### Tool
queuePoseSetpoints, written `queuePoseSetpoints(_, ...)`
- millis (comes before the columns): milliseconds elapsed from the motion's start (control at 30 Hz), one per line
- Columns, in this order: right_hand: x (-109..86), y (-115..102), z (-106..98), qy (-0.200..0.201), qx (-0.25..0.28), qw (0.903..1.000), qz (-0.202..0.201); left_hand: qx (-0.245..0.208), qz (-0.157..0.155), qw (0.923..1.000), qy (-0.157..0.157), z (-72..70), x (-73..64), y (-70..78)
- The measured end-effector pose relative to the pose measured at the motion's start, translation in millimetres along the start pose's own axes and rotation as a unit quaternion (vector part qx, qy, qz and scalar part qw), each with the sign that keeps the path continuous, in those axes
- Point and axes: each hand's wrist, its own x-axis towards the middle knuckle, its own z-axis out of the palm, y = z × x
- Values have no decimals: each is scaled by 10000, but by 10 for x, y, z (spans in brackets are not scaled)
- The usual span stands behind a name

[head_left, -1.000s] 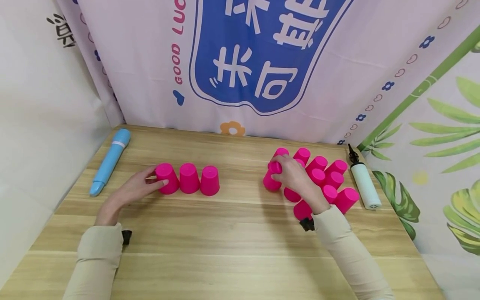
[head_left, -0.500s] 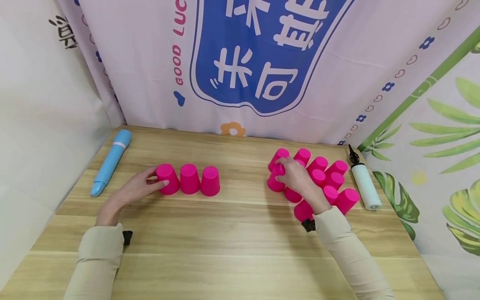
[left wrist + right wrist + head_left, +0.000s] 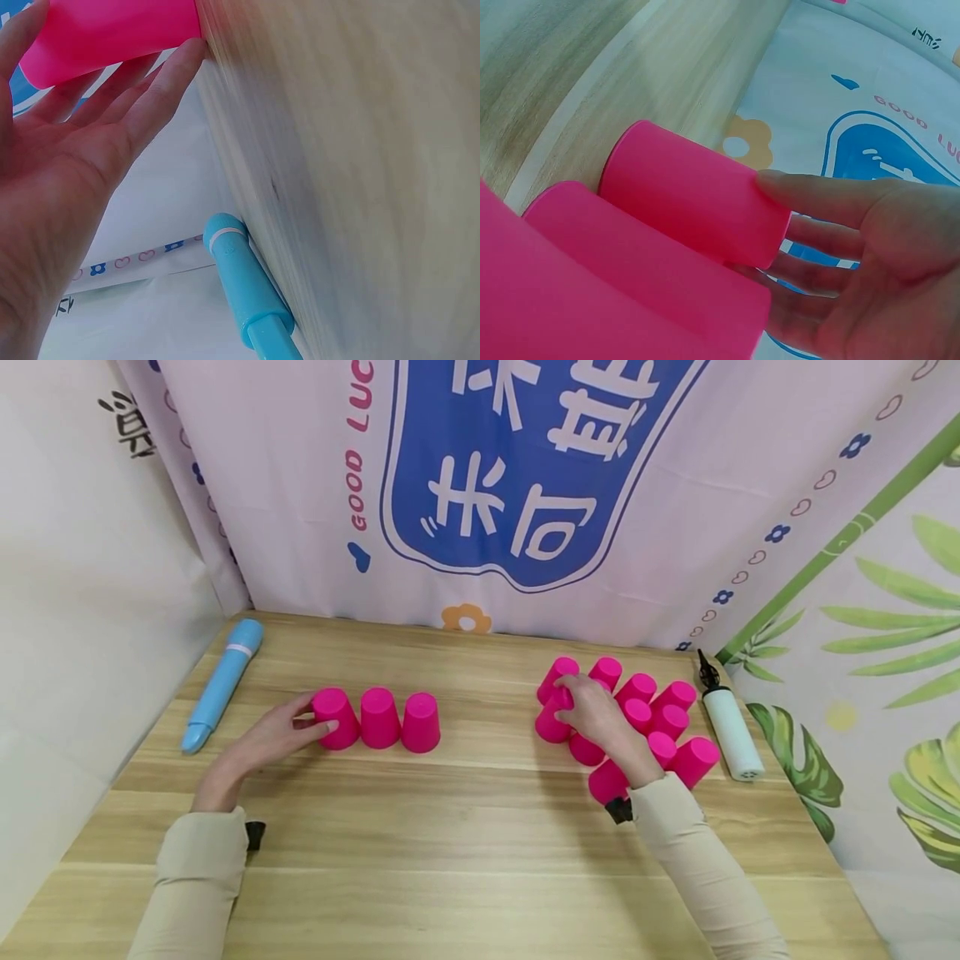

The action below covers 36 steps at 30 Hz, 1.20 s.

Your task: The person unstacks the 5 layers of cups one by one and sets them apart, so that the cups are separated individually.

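Note:
Three pink plastic cups stand upside down in a row on the left half of the wooden table. My left hand (image 3: 281, 732) holds the leftmost pink cup (image 3: 339, 720), thumb on its near side and fingers on the far side, as the left wrist view (image 3: 120, 37) also shows of that pink cup (image 3: 127, 34). On the right, my right hand (image 3: 592, 706) grips an upside-down pink cup (image 3: 551, 722) at the left edge of a cluster. In the right wrist view its thumb lies on that cup (image 3: 690, 195), its fingers behind.
Several more upside-down pink cups (image 3: 671, 721) stand close together beside and under my right forearm. A light blue tube-shaped object (image 3: 222, 685) lies at the table's left edge. A white hand pump (image 3: 731, 731) with a black nozzle lies at the right. Printed cloth hangs behind the table (image 3: 420, 877).
My right hand and its cup have shifted slightly right, closer to the cluster, and come to rest there. The left hand and the row of three cups stay put.

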Motion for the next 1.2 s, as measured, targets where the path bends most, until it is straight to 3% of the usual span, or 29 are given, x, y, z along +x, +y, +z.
queuePoseSetpoints(200, -36, -171, -53, 483, -7, 9986, -215, 25, -8, 10000, -5, -9, -22, -7)
queuePoseSetpoints(367, -1, -533, -30, 879, 345, 9903, -1016, 34, -44, 10000, 9, -37, -45, -3)
queuePoseSetpoints(533, 96, -940, 176, 480, 686, 9804, -1785, 62, -64, 10000, 16, -45, -38, -14)
queuePoseSetpoints(733, 219, -1329, 445, -129, 543, 9751, -2148, 19, -20, 10000, 12, -21, -20, -4)
queuePoseSetpoints(933, 253, -1479, 597, 148, -60, 9718, -2353, -32, 6, 10000, -6, -10, -2, 13)
queuePoseSetpoints(1200, 255, -1494, 660, 331, -70, 9724, -2309, 21, -31, 10000, -2, -8, 8, 0)
